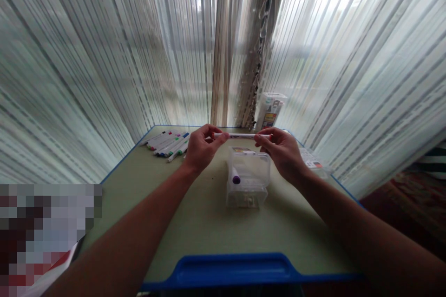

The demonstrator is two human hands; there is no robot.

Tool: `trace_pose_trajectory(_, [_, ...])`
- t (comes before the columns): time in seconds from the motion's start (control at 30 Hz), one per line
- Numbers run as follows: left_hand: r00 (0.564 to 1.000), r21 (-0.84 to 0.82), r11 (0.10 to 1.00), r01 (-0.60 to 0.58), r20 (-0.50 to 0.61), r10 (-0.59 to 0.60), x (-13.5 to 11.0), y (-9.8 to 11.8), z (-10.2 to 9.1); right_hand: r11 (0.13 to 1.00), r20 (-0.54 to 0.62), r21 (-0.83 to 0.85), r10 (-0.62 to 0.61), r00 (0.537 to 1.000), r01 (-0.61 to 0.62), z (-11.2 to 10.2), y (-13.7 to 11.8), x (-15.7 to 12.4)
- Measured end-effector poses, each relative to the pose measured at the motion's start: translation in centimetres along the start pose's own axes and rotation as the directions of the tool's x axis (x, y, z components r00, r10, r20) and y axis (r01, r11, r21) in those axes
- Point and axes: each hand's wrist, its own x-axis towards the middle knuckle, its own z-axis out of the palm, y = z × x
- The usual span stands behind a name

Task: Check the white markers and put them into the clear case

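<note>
In the head view, the left hand (204, 147) and right hand (283, 149) pinch a white marker (241, 135), one at each end. It is over the desk (195, 232), near a clear plastic box (257, 167) with a purple-ended marker (236, 178) inside.

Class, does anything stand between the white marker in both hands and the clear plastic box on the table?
Nothing visible stands between the white marker and the clear plastic box, though whether it is open is unclear. The left hand and right hand hold the marker; a purple-ended marker shows in the box.
</note>
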Motion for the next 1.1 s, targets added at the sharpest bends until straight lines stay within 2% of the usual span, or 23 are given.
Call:
trace_pose_trajectory(0.27, [0.998, -0.175, 0.983, 0.058, 0.001, -0.059, 0.18, 0.11, 0.09, 0.985, -0.003, 0.152, 0.085, 0.996, -0.083, -0.12, 0.01, 0.15])
trace_pose_trajectory(0.47, [0.998, -0.218, 0.974, 0.055, -0.021, -0.061, 0.35, -0.13, 0.02, 0.983, -0.032, 0.162, 0.091, 0.995, -0.085, -0.1, -0.1, 0.13])
trace_pose_trajectory(1.1, [1.0, -0.042, 0.999, 0.013, -0.003, -0.013, 0.17, -0.75, -0.04, 1.0, -0.03, 0.018, 0.004, 1.0, -0.004, -0.08, 0.17, 0.07])
